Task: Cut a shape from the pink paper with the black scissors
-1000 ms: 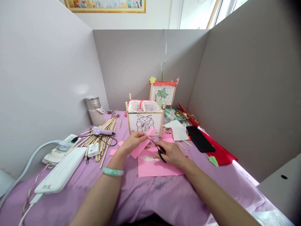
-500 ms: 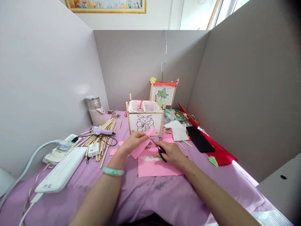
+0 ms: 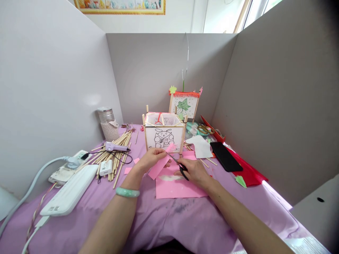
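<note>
My left hand (image 3: pixel 155 158) pinches a strip of pink paper (image 3: pixel 158 169), whose upper end reaches up before the lantern. In my right hand (image 3: pixel 194 171) is a pair of black-handled scissors (image 3: pixel 183 169), with the blades pointing up and left at the strip near my left fingertips. Under both hands lies a larger pink sheet (image 3: pixel 174 191) with a pale worn patch. Just behind stands a square stick-framed lantern (image 3: pixel 164 137), its white front panel drawn with a cartoon animal and a red cord across its open top.
Wooden sticks (image 3: pixel 120 141), a lilac glue gun (image 3: pixel 116 146) and a white power strip (image 3: pixel 69 190) lie on the left. A second lantern (image 3: pixel 184 104) stands behind. To the right are white paper (image 3: pixel 200 146), a black phone (image 3: pixel 226 156) and red cloth (image 3: pixel 250 173). Grey panels surround the table.
The scissor handles and my right fingers have shifted slightly, and the blades look a little closer together. My left hand keeps its hold on the pink strip almost unmoved.
</note>
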`<act>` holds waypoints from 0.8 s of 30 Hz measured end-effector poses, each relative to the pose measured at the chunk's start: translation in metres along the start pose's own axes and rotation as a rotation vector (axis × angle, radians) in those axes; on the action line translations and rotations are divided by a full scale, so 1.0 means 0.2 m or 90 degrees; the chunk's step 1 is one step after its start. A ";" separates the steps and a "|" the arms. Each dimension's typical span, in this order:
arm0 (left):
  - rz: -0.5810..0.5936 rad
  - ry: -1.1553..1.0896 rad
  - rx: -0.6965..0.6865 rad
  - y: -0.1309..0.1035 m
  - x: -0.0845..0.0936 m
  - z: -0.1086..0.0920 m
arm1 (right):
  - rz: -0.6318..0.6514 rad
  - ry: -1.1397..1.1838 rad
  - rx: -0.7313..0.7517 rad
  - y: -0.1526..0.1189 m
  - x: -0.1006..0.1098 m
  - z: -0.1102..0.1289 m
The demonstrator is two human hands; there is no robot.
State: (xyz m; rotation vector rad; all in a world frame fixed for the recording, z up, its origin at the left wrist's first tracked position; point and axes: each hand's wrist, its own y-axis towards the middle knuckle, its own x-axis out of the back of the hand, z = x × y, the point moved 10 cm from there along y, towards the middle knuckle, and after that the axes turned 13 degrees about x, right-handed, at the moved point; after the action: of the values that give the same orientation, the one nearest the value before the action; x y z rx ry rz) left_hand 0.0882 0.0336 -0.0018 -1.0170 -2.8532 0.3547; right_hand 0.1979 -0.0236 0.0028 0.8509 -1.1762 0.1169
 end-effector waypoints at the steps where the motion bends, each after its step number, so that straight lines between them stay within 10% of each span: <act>1: 0.001 0.000 0.001 0.00 0.00 0.00 | 0.000 0.002 -0.001 0.00 0.00 0.00; 24: 0.025 0.051 0.000 0.03 -0.03 0.04 | 0.002 0.019 -0.005 0.01 -0.01 0.02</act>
State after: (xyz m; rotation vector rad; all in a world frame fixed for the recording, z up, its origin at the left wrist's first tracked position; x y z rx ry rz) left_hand 0.0955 0.0330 -0.0117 -1.0640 -2.7654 0.3100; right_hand 0.1938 -0.0246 0.0028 0.8383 -1.1495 0.1275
